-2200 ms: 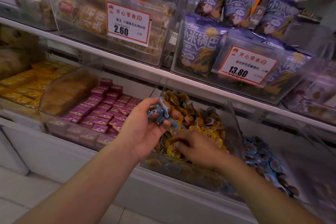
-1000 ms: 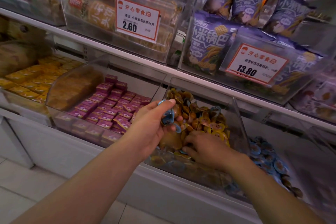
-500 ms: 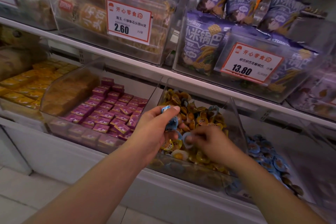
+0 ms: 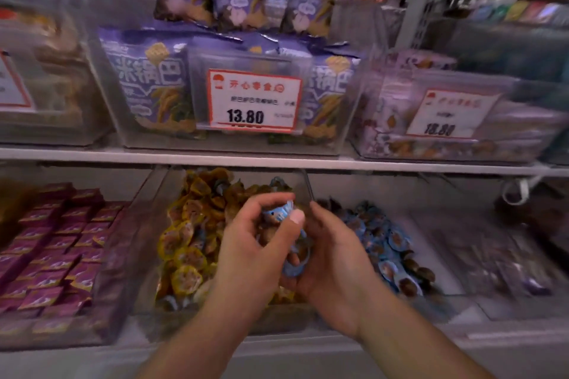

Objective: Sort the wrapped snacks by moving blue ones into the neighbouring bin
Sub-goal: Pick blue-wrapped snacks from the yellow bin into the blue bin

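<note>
My left hand [image 4: 249, 252] grips a small bunch of blue wrapped snacks [image 4: 278, 215] above the clear bin [image 4: 147, 314] of mostly yellow snacks [image 4: 184, 243]. My right hand [image 4: 335, 258] meets it from the right, its fingers curled under more blue wrappers [image 4: 294, 268] between the two hands. The neighbouring bin on the right holds a pile of blue snacks [image 4: 385, 246]; its clear divider wall [image 4: 309, 191] stands just behind my hands. The picture is blurred.
Purple wrapped squares [image 4: 58, 243] fill the bin to the left. A white shelf edge [image 4: 277, 160] runs above the bins, carrying clear boxes of purple snack bags [image 4: 144, 80] and price tags [image 4: 254, 101]. Dark packets [image 4: 505, 258] lie at far right.
The view has swung right. My right hand has come up out of the yellow bin with a blue snack and joined my left hand, which still holds its blue bunch.
</note>
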{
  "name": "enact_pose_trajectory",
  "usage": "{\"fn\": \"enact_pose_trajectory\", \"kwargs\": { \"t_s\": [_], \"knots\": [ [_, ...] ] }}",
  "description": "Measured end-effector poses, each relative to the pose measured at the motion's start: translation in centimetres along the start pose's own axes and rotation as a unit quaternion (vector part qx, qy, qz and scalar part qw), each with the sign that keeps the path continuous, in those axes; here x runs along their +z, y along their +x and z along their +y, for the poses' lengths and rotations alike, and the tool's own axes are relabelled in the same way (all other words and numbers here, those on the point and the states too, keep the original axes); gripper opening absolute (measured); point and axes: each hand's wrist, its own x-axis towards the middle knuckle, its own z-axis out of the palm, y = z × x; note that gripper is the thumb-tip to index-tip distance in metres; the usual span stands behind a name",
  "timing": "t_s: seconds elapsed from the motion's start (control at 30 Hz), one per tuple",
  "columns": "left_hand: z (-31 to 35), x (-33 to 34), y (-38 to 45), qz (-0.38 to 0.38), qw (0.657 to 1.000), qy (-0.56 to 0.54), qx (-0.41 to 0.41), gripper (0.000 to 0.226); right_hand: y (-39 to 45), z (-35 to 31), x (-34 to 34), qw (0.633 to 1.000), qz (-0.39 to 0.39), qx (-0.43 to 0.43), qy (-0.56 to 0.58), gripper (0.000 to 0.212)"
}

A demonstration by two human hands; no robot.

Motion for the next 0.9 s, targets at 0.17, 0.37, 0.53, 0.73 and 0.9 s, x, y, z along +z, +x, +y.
{"fn": "enact_pose_trajectory", "kwargs": {
  "t_s": [0.17,0.37,0.53,0.73,0.9],
  "knots": [
    [-1.0,2.9,1.0,-0.037,0.953,0.228,0.194,0.023,-0.7,-1.3,-0.9,0.997,0.009,-0.066,0.026,0.047],
    [-0.6,8.2,0.2,-0.089,0.933,0.258,0.235,0.040,-1.0,-2.5,-3.2,0.986,0.053,-0.153,0.039,0.048],
    [-2.5,11.7,-0.9,-0.155,0.986,0.065,0.015,0.058,-0.2,-4.1,-7.3,0.971,0.142,-0.092,0.167,0.045],
    [-3.0,11.0,-0.8,-0.220,0.940,0.239,0.106,0.065,1.7,-3.1,-8.7,0.957,0.212,-0.084,0.177,0.046],
    [-0.8,4.8,0.1,-0.174,0.953,0.197,0.152,0.041,4.1,-7.8,-11.2,0.957,0.274,-0.090,0.040,0.020]
  ]
}}
